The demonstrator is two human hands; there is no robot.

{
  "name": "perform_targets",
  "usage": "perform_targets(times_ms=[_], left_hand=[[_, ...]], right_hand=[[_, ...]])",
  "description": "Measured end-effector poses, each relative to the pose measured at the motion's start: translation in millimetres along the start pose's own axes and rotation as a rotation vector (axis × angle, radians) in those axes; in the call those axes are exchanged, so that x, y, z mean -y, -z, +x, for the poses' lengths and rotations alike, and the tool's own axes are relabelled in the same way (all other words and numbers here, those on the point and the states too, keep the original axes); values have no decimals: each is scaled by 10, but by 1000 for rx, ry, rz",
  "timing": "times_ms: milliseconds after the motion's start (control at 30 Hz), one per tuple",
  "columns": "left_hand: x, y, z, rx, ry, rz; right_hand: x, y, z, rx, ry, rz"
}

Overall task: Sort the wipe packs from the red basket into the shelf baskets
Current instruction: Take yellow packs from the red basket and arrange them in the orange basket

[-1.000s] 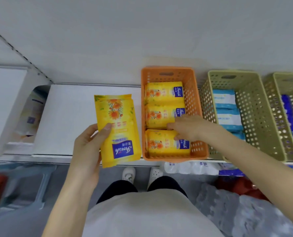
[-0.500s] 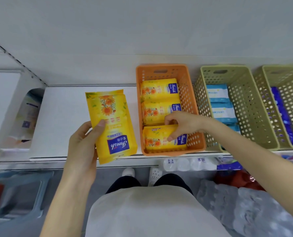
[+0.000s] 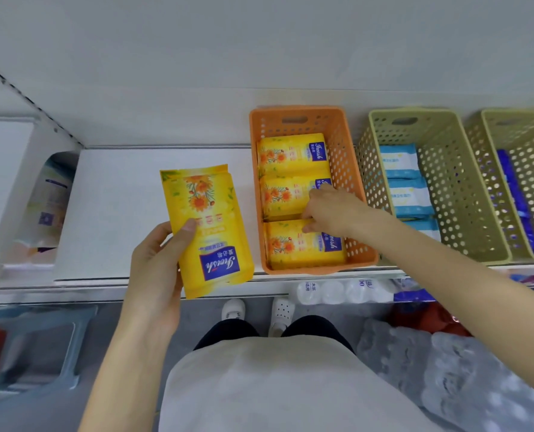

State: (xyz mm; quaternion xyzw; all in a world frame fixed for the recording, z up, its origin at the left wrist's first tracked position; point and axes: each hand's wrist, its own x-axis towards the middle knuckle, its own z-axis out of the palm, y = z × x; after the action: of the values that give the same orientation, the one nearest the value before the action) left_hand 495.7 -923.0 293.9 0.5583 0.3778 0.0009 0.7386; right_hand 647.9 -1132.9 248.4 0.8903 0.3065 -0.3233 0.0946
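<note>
While left hand (image 3: 156,269) is gripping a yellow pack (image 3: 209,232), right hand (image 3: 331,210) is probing the orange basket (image 3: 342,151).
Right fingers (image 3: 308,227) curled, grip unclear; next move probably needing a gap opened.

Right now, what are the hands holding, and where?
The left hand holds a yellow flowered plastic wipe pack by its lower left edge. The right hand touches packs inside the orange perforated plastic basket; its grip cannot be told.

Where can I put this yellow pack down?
The bare white shelf left of the orange basket, beyond your held pack. The basket is crowded: three packs fill it, with the right hand among them.
</note>
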Motion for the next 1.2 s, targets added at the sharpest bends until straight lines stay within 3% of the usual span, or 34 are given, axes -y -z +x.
perform_targets(times_ms=[233, 600, 667, 733, 800, 867, 1033, 1200], left_hand=[[10, 59, -7, -12, 18, 2], [4, -85, 58, 49, 37, 21], [-15, -164, 80, 105, 41, -9], [-42, -273, 100, 182, 61, -73], [-60, -402, 129, 237, 81, -126], [-61, -530, 172, 251, 72, -130], [-107, -687, 288, 289, 2, -63], [-287, -652, 506, 234, -113, 29]], right_hand=[[82, -229, -158, -208, -146, 186], [-24, -355, -283, -225, -148, 477], [-25, -213, -371, -379, -168, 690], [32, -28, -488, -429, -145, 1149], [133, 105, -577, -230, -23, 1599], [238, 106, -592, -51, 66, 1797], [203, 59, -532, -140, 38, 1771], [-84, 157, -527, -102, 96, 1608]])
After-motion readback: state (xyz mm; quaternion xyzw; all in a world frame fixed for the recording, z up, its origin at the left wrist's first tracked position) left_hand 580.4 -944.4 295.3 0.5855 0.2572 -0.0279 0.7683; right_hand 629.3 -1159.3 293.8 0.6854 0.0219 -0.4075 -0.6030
